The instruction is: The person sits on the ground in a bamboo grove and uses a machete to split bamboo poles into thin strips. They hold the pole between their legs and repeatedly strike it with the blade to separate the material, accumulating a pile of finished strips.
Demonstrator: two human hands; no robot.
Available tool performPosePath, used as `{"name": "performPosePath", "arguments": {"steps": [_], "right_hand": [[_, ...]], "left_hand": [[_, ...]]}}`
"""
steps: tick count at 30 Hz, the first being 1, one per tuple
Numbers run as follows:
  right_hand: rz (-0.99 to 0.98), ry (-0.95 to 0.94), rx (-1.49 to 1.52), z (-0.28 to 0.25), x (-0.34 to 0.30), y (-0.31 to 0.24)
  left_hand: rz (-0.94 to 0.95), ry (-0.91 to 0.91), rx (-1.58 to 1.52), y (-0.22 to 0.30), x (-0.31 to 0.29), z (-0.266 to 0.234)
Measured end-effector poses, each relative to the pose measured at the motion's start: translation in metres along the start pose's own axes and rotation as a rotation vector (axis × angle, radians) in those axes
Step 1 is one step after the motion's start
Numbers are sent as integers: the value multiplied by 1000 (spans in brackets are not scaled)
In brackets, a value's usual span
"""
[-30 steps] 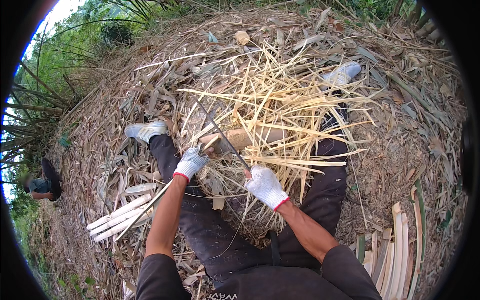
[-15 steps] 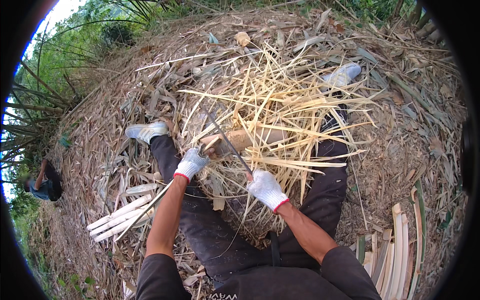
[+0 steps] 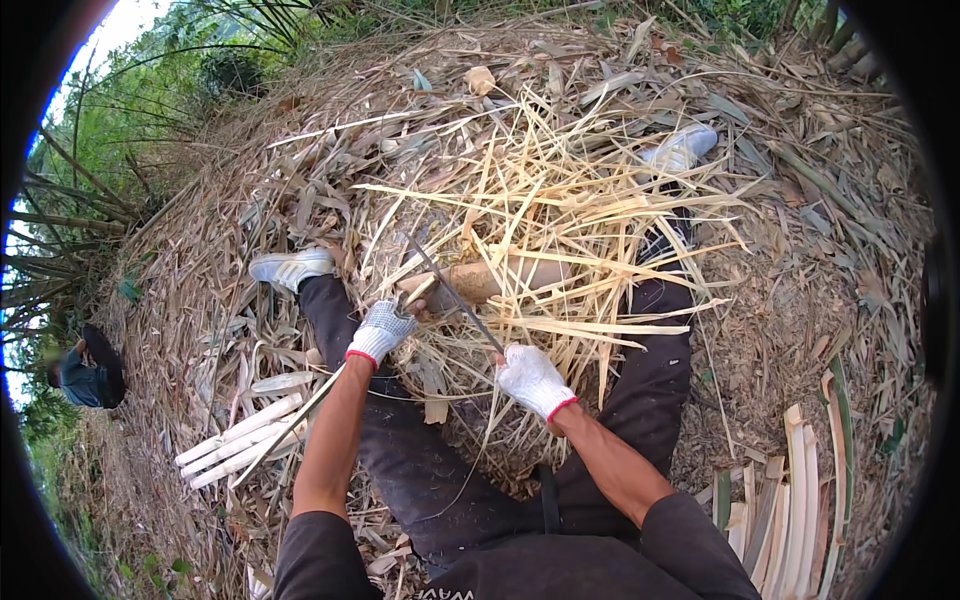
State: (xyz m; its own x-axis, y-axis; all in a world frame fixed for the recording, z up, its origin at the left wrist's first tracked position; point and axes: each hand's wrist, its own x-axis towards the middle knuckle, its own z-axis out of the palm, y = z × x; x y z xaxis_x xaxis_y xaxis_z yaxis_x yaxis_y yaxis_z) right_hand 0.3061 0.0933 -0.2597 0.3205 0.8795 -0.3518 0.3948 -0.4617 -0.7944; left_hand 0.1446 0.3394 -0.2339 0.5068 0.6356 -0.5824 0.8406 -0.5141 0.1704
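My left hand [image 3: 385, 330], in a white knit glove with a red cuff, is closed around a narrow bamboo strip [image 3: 305, 412]. The strip's tail runs back under my left forearm, and its front end shows beyond my fingers. My right hand [image 3: 533, 378], gloved the same way, grips a long dark-bladed knife [image 3: 450, 290] pointing forward and left. Its blade crosses just right of the strip's front end; whether they touch I cannot tell. Beneath the blade lies a short brown log [image 3: 475, 283] between my legs, its right part overlaid with thin pale shavings [image 3: 560, 210].
Several pale split pieces [image 3: 245, 438] lie to the left of my left leg. More long slats [image 3: 795, 500] are stacked at the lower right. Dry leaves cover the ground. Another person [image 3: 90, 370] is at the far left, near bamboo stalks [image 3: 75, 215].
The knife has turned slightly, its tip a little lower and nearer to me. My right hand has shifted barely, and my left hand keeps its hold on the strip.
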Motion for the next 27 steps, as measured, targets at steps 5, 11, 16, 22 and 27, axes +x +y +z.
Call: {"name": "performPosePath", "arguments": {"steps": [5, 11, 16, 22, 27], "right_hand": [[-48, 47, 78, -15, 2, -23], [-11, -30, 32, -9, -1, -8], [10, 21, 48, -23, 0, -34], [15, -27, 34, -10, -1, -9], [-33, 44, 79, -17, 0, -27]], "left_hand": [[-73, -55, 22, 5, -2, -6], [-38, -42, 51, 10, -6, -8], [-56, -35, 1, 8, -7, -8], [-46, -40, 26, 9, -2, -9], [-96, -87, -6, 10, -2, -9]]}}
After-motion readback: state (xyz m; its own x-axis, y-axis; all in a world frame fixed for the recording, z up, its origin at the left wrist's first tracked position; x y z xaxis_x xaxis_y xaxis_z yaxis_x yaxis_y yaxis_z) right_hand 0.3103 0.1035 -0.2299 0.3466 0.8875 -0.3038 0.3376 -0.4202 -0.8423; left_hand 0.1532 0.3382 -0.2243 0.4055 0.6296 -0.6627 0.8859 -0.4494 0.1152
